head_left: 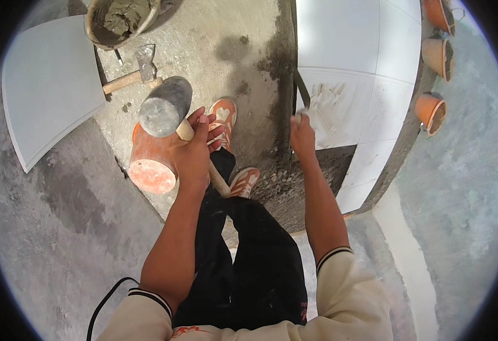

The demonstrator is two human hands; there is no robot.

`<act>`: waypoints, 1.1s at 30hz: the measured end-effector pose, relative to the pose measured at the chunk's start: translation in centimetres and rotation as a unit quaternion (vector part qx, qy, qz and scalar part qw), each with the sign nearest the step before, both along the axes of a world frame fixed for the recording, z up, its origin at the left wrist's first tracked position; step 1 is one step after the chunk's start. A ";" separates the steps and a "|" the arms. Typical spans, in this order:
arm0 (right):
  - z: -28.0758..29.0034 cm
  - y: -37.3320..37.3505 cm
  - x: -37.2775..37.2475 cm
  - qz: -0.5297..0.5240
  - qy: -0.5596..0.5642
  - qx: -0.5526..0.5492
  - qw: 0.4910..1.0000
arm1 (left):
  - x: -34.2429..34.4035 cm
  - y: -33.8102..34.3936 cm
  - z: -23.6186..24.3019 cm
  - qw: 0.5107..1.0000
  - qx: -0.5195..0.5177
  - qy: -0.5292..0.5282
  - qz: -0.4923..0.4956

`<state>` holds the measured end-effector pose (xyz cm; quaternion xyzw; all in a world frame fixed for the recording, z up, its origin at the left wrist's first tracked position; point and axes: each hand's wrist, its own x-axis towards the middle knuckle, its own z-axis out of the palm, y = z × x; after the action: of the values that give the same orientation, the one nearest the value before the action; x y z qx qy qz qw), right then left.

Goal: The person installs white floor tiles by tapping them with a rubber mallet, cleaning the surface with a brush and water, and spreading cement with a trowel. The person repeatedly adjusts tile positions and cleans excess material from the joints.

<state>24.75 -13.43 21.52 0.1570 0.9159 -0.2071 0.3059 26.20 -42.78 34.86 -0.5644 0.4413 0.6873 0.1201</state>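
My left hand (195, 150) is around the pale wooden handle of a mallet (167, 108) with a thick grey-black head; some of its fingers are spread. Beside that hand is an orange, pot-like cylinder (153, 175) with a dusty end; whether the hand touches it I cannot tell. My right hand (302, 136) is closed round the handle of a tool with a narrow dark blade (302, 88), its exact kind unclear. That blade lies over the edge of the white tiles (340, 34). Pale smears mark the tile (331, 111) beside the right hand.
An axe-like hammer (145, 63) lies on the rough floor near a bucket of grey mortar (121, 23). Stacked white panels (50, 85) are at left. Several orange pots (430, 112) line the right side. Dark loose rubble (286, 196) borders the tiles. My shoes (244, 182) stand between.
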 end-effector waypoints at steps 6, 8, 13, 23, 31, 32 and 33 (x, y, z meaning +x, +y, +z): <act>-3.7 -0.8 -1.5 -0.024 0.020 0.012 0.999 | 1.5 5.0 1.1 0.998 -0.011 -0.016 -0.066; -4.4 -0.1 -0.4 -0.018 0.024 0.007 1.000 | 2.5 6.9 1.3 0.997 -0.016 -0.023 -0.076; -5.1 3.0 7.7 -0.061 -0.063 0.005 0.996 | 6.4 12.3 1.4 0.991 0.008 -0.030 -0.130; -3.4 11.8 30.2 -0.155 -0.052 -0.014 0.986 | 13.7 20.2 3.5 0.965 0.082 -0.088 -0.233; -5.1 10.8 36.6 -0.191 0.007 -0.106 0.976 | 18.0 21.9 3.0 0.949 0.063 -0.125 -0.284; -5.8 9.6 35.2 -0.204 -0.031 -0.115 0.972 | 18.3 22.0 2.4 0.947 0.051 -0.123 -0.294; -6.4 9.1 34.0 -0.217 -0.070 -0.122 0.966 | 18.4 21.8 1.9 0.941 0.044 -0.126 -0.311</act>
<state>58.74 -4.34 15.13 0.3276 0.8041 -0.3672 0.3336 44.63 -20.96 36.77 -0.4752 0.5454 0.5579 0.4068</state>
